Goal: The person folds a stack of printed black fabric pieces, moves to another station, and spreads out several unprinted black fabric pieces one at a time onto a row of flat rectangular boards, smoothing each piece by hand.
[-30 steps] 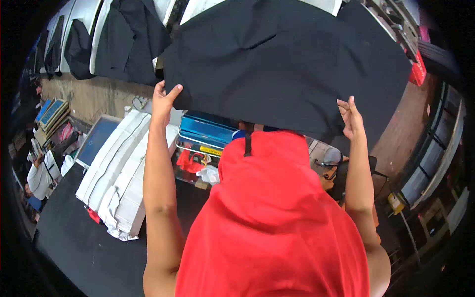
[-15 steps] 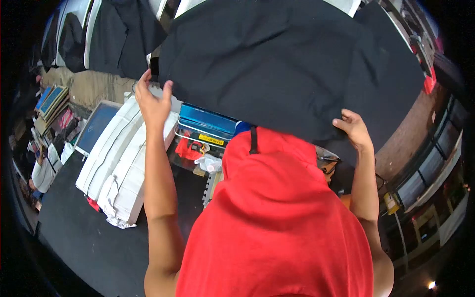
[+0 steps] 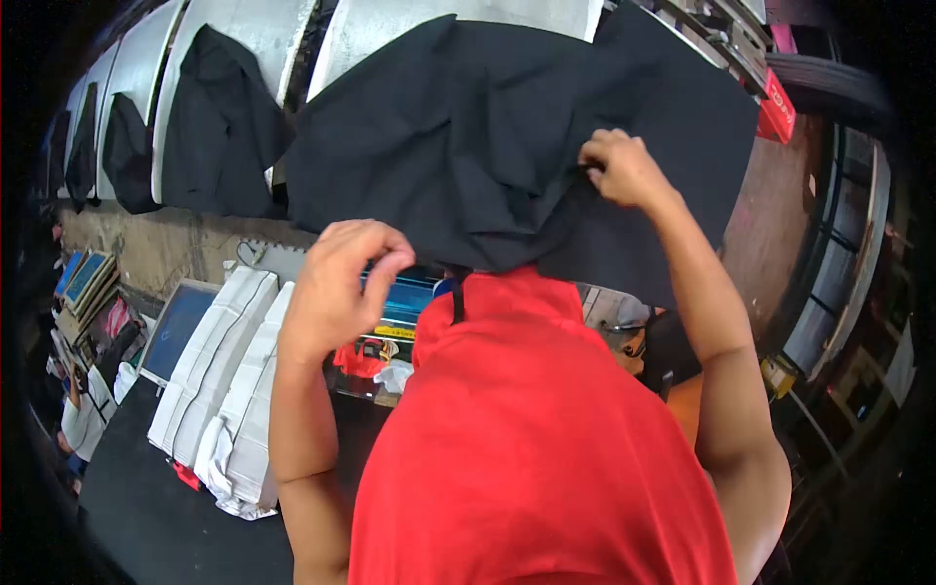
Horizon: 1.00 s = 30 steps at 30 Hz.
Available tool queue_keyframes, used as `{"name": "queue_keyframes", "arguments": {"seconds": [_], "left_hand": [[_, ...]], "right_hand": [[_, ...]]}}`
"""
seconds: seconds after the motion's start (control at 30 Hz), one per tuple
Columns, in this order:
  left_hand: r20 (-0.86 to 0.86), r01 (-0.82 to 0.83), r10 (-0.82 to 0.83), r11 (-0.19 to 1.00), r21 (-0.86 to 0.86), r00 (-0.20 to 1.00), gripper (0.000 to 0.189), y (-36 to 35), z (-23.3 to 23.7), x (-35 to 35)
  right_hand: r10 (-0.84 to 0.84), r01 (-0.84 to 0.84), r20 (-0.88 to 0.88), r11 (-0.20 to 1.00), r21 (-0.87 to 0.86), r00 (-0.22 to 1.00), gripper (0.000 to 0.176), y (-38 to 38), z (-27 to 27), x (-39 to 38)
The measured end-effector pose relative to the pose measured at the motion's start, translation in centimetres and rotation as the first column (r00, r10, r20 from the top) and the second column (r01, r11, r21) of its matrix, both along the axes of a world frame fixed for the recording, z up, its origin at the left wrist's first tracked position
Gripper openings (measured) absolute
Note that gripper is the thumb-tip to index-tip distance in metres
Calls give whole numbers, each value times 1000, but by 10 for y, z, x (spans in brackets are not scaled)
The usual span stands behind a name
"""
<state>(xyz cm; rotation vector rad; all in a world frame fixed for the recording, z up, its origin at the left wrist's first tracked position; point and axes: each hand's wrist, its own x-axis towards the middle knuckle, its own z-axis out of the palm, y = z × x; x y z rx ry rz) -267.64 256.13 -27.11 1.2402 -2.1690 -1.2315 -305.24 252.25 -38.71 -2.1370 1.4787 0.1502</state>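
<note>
A large black cloth [image 3: 390,156] lies over a pale, sloping board [image 3: 380,34], with folds bunched in its middle. My right hand [image 3: 629,171] is on the right part of this cloth, fingers curled into a pinch, and creases run towards it. Beside the cloth's lower left edge hovers my left hand [image 3: 336,288], its thumb apart from its bent fingers and nothing visible between them. The cloth's near edge hangs close to my red shirt [image 3: 546,419].
More boards with black cloth pieces [image 3: 214,127] stand in a row at left. White stacked bundles [image 3: 210,361] rest on a dark surface [image 3: 146,497]. Below the cloth sits a blue toolbox [image 3: 409,297]. Another person [image 3: 88,409] is at the far left; a red box [image 3: 777,107] is at upper right.
The flat cloth has become bunched in the middle, uncovering more of the board. My right hand moved up and left onto it; my left hand came down and right, off its edge.
</note>
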Motion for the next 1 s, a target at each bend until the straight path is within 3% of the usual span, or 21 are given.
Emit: {"name": "queue_keyframes", "arguments": {"seconds": [0.07,0.1,0.17,0.23,0.3,0.33,0.4,0.47,0.5,0.53,0.57,0.6,0.63,0.7,0.73,0.77,0.8,0.83,0.9,0.97,1.0], "left_hand": [[214,-64,52,997,50,976,10,3,5,14],[213,-65,56,997,37,976,10,7,2,13],[-15,-171,171,985,-25,985,35,23,-13,1],[-43,-101,95,976,-193,995,67,26,-20,-25],[7,-42,45,979,-200,999,83,40,-32,-48],[-25,32,-33,999,-41,999,78,43,-35,-49],[-31,-13,11,998,-63,999,37,49,-42,-42],[-29,-24,21,994,-109,999,21,52,-28,-23],[-31,36,-34,996,79,999,15,51,-8,-12],[-44,95,-86,960,264,995,12,49,10,0],[-98,188,-170,957,221,981,11,43,22,18],[-57,33,-22,980,195,998,13,28,43,58],[-112,-119,121,993,24,986,10,20,49,81],[-189,-482,459,870,-101,868,8,12,59,120],[-184,-557,533,821,-121,826,8,12,63,141],[-182,-626,602,767,-140,778,8,13,68,154],[-82,-611,621,724,-319,779,15,17,81,146],[27,-401,537,662,-633,843,33,18,97,131],[-9,-370,462,699,-612,887,75,29,111,99],[-98,-230,209,842,-488,973,105,36,106,68],[-197,-127,62,932,-338,978,107,41,96,53]], "right_hand": [[-45,39,78,997,71,996,12,-11,7,-5],[-75,58,123,989,136,990,12,-13,14,-1],[-145,45,323,953,298,935,14,4,27,27],[28,-157,533,967,200,846,14,28,44,73],[72,-267,609,935,234,790,18,44,76,114],[86,-276,610,935,225,788,18,42,84,116],[69,-315,617,900,300,784,21,39,100,117],[202,-295,389,935,196,899,23,31,100,107],[269,-301,282,951,77,921,23,29,77,96],[279,-281,38,951,129,960,22,24,53,85],[283,-249,-208,953,174,936,22,18,39,75],[269,-275,-162,961,-11,949,24,13,56,70],[262,-279,-109,943,-184,959,26,8,76,64],[120,-122,-24,983,-139,992,26,-4,103,55],[-274,217,210,942,256,939,26,-6,120,57],[40,28,590,994,-104,806,23,-2,124,54],[-144,97,676,989,107,722,21,6,142,59],[-334,137,710,937,321,620,19,16,162,63],[-493,31,819,861,508,294,16,44,182,97],[-339,-84,837,908,411,429,19,62,186,138],[-459,-144,786,820,554,415,19,72,183,154]]}}
